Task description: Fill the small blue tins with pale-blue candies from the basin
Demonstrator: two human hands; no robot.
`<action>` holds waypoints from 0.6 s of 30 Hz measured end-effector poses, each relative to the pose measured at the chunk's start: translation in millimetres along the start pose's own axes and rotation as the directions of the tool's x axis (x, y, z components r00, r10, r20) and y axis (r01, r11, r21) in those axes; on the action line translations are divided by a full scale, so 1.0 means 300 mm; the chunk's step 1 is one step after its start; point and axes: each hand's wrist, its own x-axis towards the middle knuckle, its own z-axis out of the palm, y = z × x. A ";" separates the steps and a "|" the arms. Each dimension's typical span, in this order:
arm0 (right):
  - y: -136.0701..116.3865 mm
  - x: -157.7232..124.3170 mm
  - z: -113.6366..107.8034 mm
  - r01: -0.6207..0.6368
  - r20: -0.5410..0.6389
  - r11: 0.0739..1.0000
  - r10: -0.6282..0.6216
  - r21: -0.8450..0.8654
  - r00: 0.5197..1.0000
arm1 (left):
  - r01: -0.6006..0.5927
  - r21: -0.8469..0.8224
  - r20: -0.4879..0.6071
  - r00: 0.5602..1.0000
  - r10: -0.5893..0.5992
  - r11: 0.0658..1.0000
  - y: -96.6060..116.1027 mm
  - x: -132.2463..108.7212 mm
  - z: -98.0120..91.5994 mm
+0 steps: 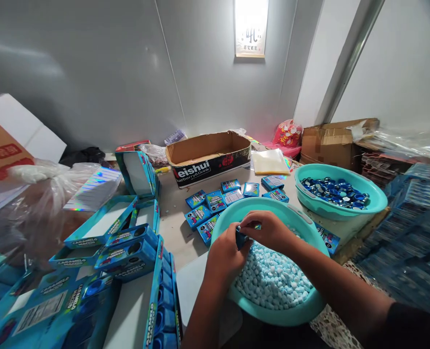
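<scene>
The left hand (226,254) is closed around a small blue box (240,239); the right hand (266,228) has its fingertips at its top — whether they pinch something, I cannot tell; the box is over a bowl (278,316) of pale pieces (273,278); flat boxes (215,201) lie behind.

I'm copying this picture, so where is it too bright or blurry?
Head view: the rectangular white paper scroll glares at its top; head view: blue boxy stacks at the right edge are smeared; head view: small pale-blue pellets in the round turquoise plastic basin look clearer.
</scene>
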 end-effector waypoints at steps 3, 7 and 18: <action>-0.002 -0.003 -0.011 -0.010 0.059 0.996 0.005 0.094 0.998 | -0.010 0.042 -0.009 1.000 0.010 0.999 0.001 -0.002 -0.004; 0.003 -0.006 -0.021 0.103 0.065 0.991 -0.098 -0.086 0.993 | -0.037 0.018 -0.002 0.999 0.037 0.999 0.007 -0.002 -0.007; -0.002 -0.003 -0.075 0.154 -0.182 0.972 -0.186 -0.180 0.966 | -0.017 -0.173 -0.434 0.899 -0.060 0.985 0.020 -0.086 -0.098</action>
